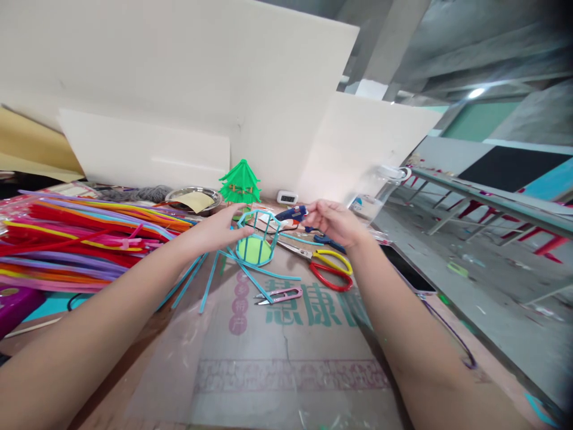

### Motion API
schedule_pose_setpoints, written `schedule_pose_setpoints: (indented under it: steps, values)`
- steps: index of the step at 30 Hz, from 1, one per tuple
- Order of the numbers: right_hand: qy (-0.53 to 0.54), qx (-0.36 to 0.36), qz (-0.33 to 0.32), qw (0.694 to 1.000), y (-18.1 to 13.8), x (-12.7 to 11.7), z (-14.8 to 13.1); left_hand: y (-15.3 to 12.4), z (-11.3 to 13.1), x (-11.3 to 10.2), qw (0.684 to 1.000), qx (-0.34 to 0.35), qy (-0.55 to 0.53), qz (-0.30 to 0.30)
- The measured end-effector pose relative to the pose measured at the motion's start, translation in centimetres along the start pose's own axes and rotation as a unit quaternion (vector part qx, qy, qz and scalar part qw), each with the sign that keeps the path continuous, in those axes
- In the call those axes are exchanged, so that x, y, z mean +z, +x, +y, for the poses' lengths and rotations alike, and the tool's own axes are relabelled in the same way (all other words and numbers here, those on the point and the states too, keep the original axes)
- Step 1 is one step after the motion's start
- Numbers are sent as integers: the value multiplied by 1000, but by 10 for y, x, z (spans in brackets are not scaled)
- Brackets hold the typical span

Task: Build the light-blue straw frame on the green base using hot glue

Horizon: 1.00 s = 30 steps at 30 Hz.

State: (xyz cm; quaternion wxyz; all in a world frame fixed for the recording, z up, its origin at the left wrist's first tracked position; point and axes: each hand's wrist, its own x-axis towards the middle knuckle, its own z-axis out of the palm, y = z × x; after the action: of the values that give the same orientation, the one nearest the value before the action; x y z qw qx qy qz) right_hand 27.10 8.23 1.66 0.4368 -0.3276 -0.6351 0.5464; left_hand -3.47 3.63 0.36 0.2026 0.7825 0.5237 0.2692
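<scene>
A small teal pipe-cleaner cage (258,234) with a light green disc as its floor stands on the cardboard-covered table (286,358). My left hand (218,229) touches its left side, fingers stretched toward the top ring. My right hand (333,221) is closed on a blue hot glue gun (292,213), whose tip points at the cage's upper right rim. Several loose teal pipe cleaners (210,280) lie fanned out below the cage.
A big heap of coloured pipe cleaners (76,239) fills the left. Pink thread snips (280,294) and red-and-yellow scissors (324,266) lie near the cage. A green paper tree (240,182), a metal dish (194,199) and white boards (147,149) stand behind. A clear jar (380,188) is at right.
</scene>
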Motion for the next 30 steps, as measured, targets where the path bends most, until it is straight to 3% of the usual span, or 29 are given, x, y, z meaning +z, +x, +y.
schedule_pose_setpoints:
  steps: [2, 4, 7, 9, 12, 15, 17, 21, 26, 30]
  values:
    - [-56, -27, 3, 998, -13, -3, -26, 0, 2, -2, 1000, 4, 17, 11]
    - [-100, -62, 9, 993, -25, 3, -48, -3, 8, -6, 997, 26, 46, 62]
    - [-209, -102, -5, 973, -35, 30, -63, -10, 28, -13, 987, 63, 35, 145]
    - [-291, -140, -21, 946, -37, 54, -59, -16, 42, -14, 992, 60, -57, 97]
    - [-388, -288, -28, 875, -34, 86, -42, -22, 55, -9, 973, 64, -218, -48]
    - [-462, -360, 3, 811, -34, 102, -26, -22, 53, -1, 944, 39, -316, -84]
    - [-492, -370, 21, 788, -35, 105, -21, -21, 47, 2, 931, 28, -352, -93]
    - [-505, -357, -7, 786, -40, 105, -24, -17, 40, 1, 922, 39, -378, -75]
    - [-485, -316, -69, 813, -44, 102, -42, -18, 45, -3, 938, 37, -344, -29]
    - [-460, -295, 2, 837, -44, 83, -60, -25, 57, -12, 952, 25, -304, 1]
